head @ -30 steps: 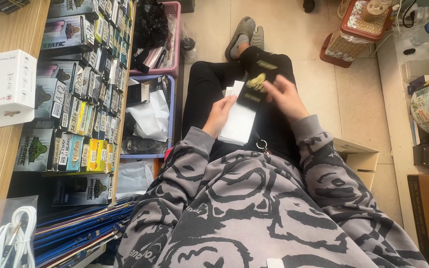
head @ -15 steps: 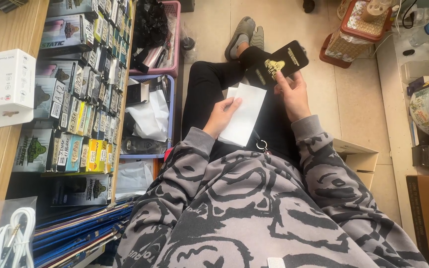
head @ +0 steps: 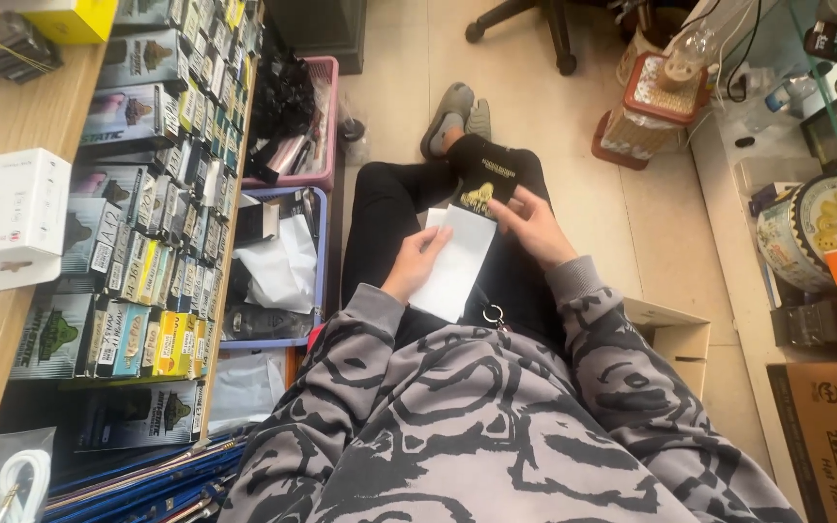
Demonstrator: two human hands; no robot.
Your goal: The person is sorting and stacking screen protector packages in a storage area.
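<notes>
Above a tiled floor (head: 661,223), left hand (head: 417,263) grips a white sleeve (head: 457,263), right hand (head: 535,225) a black card (head: 489,182).

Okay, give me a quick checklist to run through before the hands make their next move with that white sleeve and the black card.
1. Left hand has a hold on the white sleeve: ok, fingers on its left edge.
2. Right hand grips the black card: ok, fingers on its lower part.
3. Card lined up with the sleeve's top: ok, its lower edge meets the sleeve's top edge.
4. Sleeve mouth open: cannot tell.
5. Sleeve supported: ok, it lies on the lap.
6. Gold print on the card undamaged: cannot tell, partly covered.
</notes>
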